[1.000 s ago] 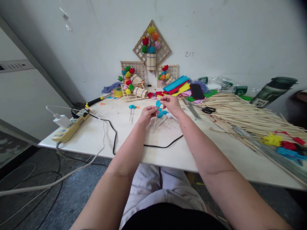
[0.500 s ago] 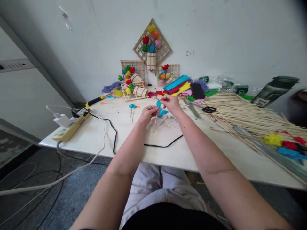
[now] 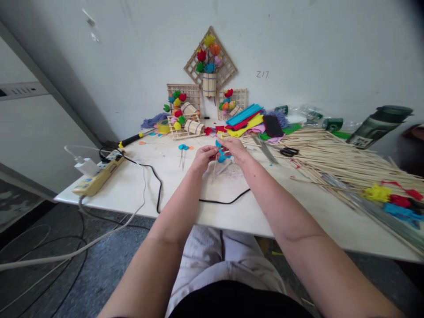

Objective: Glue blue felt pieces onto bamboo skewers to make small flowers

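My left hand (image 3: 206, 158) pinches a thin wire stem that slants down toward the table. At the stem's top is a round blue piece (image 3: 217, 143), partly covered by fingers. My right hand (image 3: 232, 149) is closed at that blue piece, with thumb and forefinger on its edge. More blue pieces (image 3: 222, 157) lie on the table just behind and below the fingers. Left of my hands lie blue discs on wire stems (image 3: 182, 147), with an orange disc beside them.
A glue gun (image 3: 130, 140) and a power strip (image 3: 99, 174) are at the left. Black scissors (image 3: 289, 151), many thin sticks (image 3: 331, 150) and a dark bottle (image 3: 380, 126) occupy the right. Lattice panels with flowers (image 3: 210, 62) stand at the back. A black cable (image 3: 228, 202) crosses in front.
My right hand has come slightly down and left over the blue piece, covering more of it. My left hand has stayed almost still with the stem.
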The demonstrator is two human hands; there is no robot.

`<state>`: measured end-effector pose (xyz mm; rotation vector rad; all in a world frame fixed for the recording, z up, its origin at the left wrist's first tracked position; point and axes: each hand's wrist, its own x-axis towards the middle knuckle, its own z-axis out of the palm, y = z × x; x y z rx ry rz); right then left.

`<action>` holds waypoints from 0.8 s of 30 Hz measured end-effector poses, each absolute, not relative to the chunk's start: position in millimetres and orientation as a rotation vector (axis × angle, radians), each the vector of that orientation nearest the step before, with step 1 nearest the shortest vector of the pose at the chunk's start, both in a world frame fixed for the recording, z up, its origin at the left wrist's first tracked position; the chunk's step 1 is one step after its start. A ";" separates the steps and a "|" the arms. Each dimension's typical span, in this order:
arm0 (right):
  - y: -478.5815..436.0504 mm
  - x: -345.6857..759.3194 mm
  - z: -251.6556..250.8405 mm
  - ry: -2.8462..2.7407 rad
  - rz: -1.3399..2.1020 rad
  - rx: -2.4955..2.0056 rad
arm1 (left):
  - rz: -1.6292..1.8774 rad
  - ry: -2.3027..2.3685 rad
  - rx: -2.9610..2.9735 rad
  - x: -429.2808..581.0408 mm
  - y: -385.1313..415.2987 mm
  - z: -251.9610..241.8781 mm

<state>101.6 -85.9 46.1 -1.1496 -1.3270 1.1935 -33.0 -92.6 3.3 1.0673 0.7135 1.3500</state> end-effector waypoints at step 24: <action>-85.5 101.5 50.0 -1.294 1.175 -1.165 | 1.322 0.733 1.094 -31.0 -93.5 3.0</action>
